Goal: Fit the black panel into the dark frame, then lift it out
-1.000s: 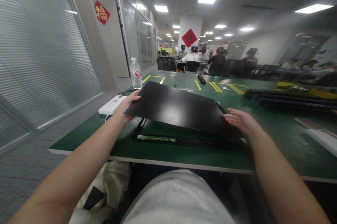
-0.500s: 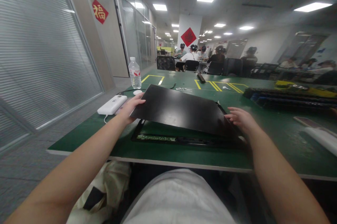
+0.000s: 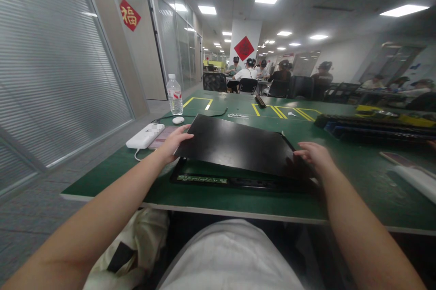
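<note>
A glossy black flat panel (image 3: pixel 235 142), like a display screen, is tilted above a black frame (image 3: pixel 262 184) on the green table. Its left side is raised and its right side sits lower. My left hand (image 3: pixel 173 144) grips the raised left edge, thumb on top and fingers partly hidden beneath. My right hand (image 3: pixel 315 156) is at the right edge, fingers stretched out with the tips at the panel's rim; I see no grip around it. A green circuit board strip (image 3: pixel 202 179) shows in the frame's near side, below the panel.
Left of the panel are a white power bank (image 3: pixel 146 135), a pinkish flat device (image 3: pixel 163 138), a white oval object (image 3: pixel 178 120) and a water bottle (image 3: pixel 175 95). Dark stacked parts (image 3: pixel 371 126) lie at right, near a phone (image 3: pixel 397 158). People sit at tables beyond.
My left hand and the panel's left side have shifted slightly right and lower. The far edge of the panel has dropped a little. My right hand has barely moved.
</note>
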Motion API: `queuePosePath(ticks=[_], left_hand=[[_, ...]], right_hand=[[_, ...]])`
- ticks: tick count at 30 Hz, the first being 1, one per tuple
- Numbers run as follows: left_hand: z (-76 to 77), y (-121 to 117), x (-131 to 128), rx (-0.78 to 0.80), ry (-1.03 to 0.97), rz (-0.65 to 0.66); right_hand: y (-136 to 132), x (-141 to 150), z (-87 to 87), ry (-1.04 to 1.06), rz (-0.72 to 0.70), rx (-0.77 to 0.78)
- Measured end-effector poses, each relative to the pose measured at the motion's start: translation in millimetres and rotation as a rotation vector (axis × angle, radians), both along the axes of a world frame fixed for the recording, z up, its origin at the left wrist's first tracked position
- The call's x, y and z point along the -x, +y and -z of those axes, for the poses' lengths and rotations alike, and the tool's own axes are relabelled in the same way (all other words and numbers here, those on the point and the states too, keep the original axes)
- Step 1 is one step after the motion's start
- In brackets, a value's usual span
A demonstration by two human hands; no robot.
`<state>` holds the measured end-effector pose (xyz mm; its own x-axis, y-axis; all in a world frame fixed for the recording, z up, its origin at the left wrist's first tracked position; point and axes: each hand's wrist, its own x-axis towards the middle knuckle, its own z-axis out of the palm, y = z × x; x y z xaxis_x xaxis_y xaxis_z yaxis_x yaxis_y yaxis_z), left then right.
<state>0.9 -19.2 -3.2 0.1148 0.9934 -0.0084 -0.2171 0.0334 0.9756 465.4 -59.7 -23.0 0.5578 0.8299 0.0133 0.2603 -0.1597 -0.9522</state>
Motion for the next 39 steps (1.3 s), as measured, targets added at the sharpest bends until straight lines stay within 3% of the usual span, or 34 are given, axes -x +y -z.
queuePosePath(ticks=[5, 12, 22, 39], left_hand=[[-2.1, -5, -4, 0.020, 0.031, 0.008], [2.0, -4, -6, 0.019, 0.062, 0.022], [0.8, -6, -7, 0.036, 0.061, 0.042], [7.1, -4, -6, 0.026, 0.068, 0.053]], right_hand=[[-2, 3, -1.7, -0.013, 0.035, -0.011], [-2, 3, -1.4, -0.184, 0.056, 0.026], [6, -12, 13.4, -0.359, 0.037, 0.048], [1, -3, 4.2, -0.474, 0.026, 0.135]])
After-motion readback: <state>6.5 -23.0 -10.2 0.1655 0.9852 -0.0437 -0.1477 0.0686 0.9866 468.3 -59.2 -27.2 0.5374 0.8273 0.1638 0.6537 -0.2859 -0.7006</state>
